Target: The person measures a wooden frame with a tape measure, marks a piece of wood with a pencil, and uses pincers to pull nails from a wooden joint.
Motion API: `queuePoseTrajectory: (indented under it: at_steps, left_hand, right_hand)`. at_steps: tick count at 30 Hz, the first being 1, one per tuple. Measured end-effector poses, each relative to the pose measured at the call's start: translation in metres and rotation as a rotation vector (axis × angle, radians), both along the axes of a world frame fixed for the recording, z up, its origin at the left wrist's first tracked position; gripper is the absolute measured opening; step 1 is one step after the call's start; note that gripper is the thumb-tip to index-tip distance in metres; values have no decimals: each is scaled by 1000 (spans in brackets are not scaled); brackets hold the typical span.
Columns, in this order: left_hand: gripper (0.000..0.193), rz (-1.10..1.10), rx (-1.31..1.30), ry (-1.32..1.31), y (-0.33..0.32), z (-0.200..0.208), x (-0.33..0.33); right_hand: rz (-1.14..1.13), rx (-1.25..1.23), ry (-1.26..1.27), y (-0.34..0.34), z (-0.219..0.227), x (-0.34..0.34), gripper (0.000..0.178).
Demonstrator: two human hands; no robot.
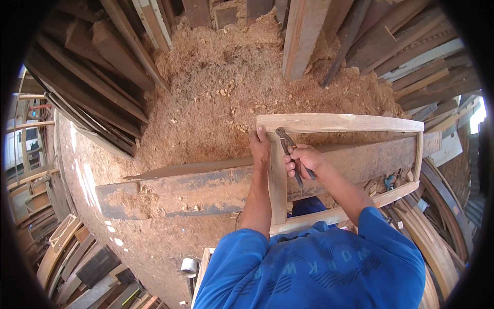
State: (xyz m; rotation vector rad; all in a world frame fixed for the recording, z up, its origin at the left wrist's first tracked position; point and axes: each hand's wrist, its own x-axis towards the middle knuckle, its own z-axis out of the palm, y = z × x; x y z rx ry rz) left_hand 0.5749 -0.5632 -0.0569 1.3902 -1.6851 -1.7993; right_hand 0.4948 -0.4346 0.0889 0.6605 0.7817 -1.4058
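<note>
Dark metal pliers (282, 135) are gripped in the right hand (305, 158); a pale four-sided wooden frame (339, 122) is clasped at one corner by the left hand (261, 148).

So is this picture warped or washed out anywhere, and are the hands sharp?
In the head view, black surrounds a rounded image and the boards at lower right look bowed, probably by the fisheye lens; sunlit patches at left and a gap at the right edge glare white; the left hand, right hand and pliers-like tool look fairly sharp.
</note>
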Motion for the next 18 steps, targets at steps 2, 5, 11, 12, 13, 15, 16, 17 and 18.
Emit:
queuePoseTrajectory:
  at_steps: [2,5,11,12,13,15,16,17,18]
  left_hand:
    - [48,18,6,9,2,2,-4]
    - [48,-9,9,-1,0,1,-1]
    - [52,-9,22,27,-2,10,2]
    - [50,-10,39,8,-3,9,2]
    - [48,-11,57,-12,-4,8,3]
    - [49,5,41,-11,-1,14,-1]
    - [49,23,22,-11,0,17,-2]
    - [49,23,19,-9,1,16,-2]
    - [49,22,19,3,1,14,-2]
  right_hand:
    - [282,93,194,6,-1,-14,11]
    - [488,103,209,2,2,-46,11]
    - [805,70,210,-6,21,-80,30]
    - [1022,105,427,-9,25,-81,31]
    - [1232,139,649,-10,27,-82,33]
    - [1240,132,671,-4,23,-86,33]
    - [1249,121,693,-1,20,-87,34]
    - [1248,121,696,-1,16,-88,34]
    - [1239,102,666,-2,12,-89,34]
